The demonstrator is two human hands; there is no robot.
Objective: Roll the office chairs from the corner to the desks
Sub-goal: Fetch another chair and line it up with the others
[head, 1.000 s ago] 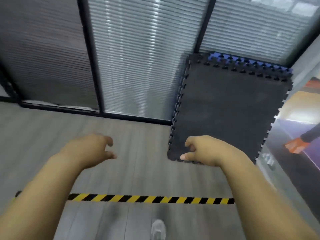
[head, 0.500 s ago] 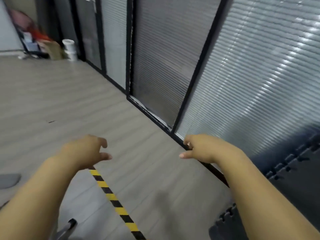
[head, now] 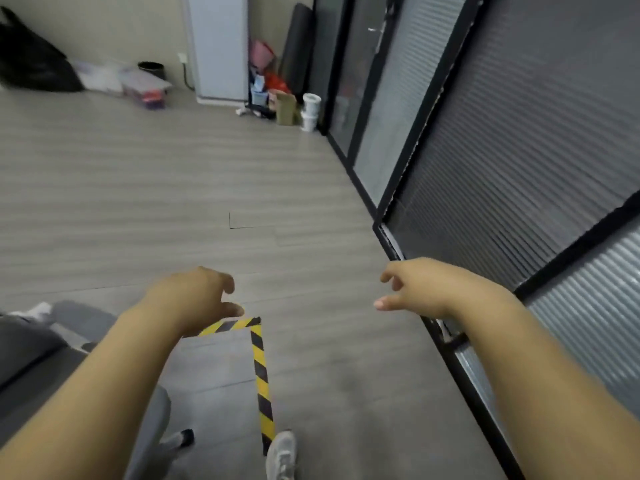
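My left hand [head: 194, 299] and my right hand [head: 415, 289] reach forward over the grey floor at waist height, fingers loosely curled, holding nothing. Part of a grey office chair [head: 24, 344] shows at the lower left edge, mostly hidden behind my left forearm. One grey chair leg with a black caster [head: 185, 438] sticks out below that arm, near my shoe [head: 281, 457]. Neither hand touches the chair. No desk is in view.
Yellow-black floor tape [head: 261, 375] forms a corner below my hands. A glass partition with blinds [head: 519, 150] runs along the right. The far corner holds white buckets [head: 310, 110], a cardboard box [head: 286, 109], a white cabinet [head: 220, 46], a plastic box [head: 145, 86] and a black bag [head: 31, 60].
The view has swung left, away from the blinds and the black foam mat, toward the open floor and far corner. Both hands keep the same empty, outstretched pose.
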